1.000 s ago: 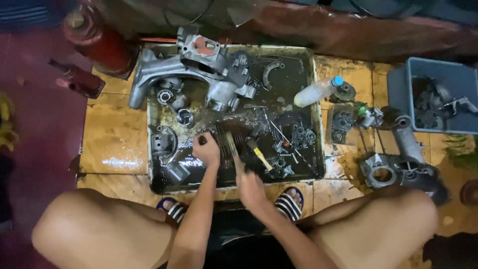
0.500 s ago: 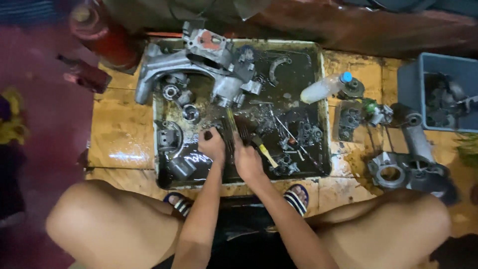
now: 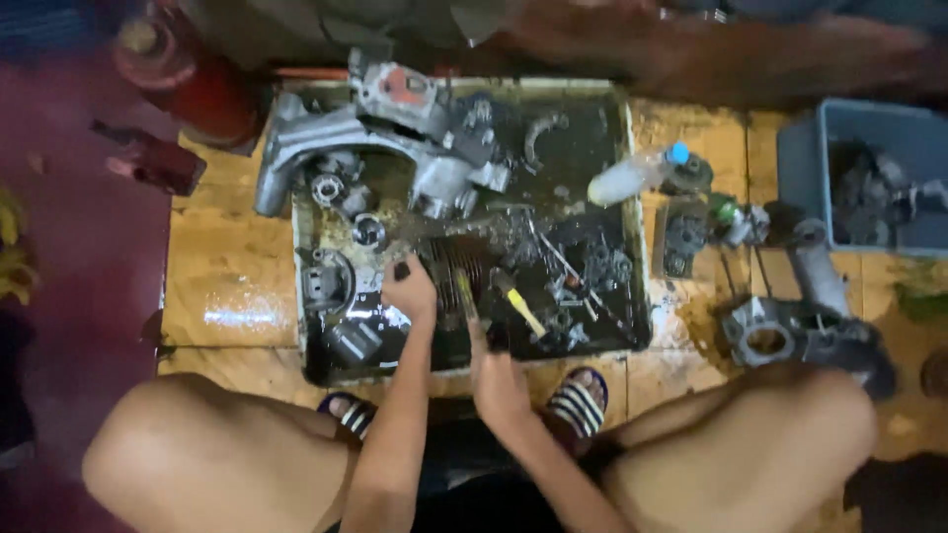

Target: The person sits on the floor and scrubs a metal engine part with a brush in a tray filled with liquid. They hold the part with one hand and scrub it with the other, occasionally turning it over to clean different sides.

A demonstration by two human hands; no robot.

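I squat over a white metal tray (image 3: 624,178) of dark oily liquid full of engine parts. My left hand (image 3: 410,289) grips a dark finned cylinder (image 3: 452,263) lying in the tray's middle. My right hand (image 3: 497,378) is pulled back to the tray's near edge and holds a brush (image 3: 462,294) whose head lies against the cylinder's fins. Another brush with a yellow handle (image 3: 517,306) lies in the liquid just right of it. A large grey crankcase (image 3: 370,133) fills the tray's far left.
A plastic bottle with a blue cap (image 3: 632,176) lies on the tray's right rim. Grey engine castings (image 3: 790,321) sit on the wet wooden floor at right, near a blue bin (image 3: 869,168) of parts. A red jack (image 3: 178,74) stands far left.
My right hand has drawn the brush back toward me from the cylinder's fins, after pushing it forward half a second earlier. My left hand stays on the cylinder.
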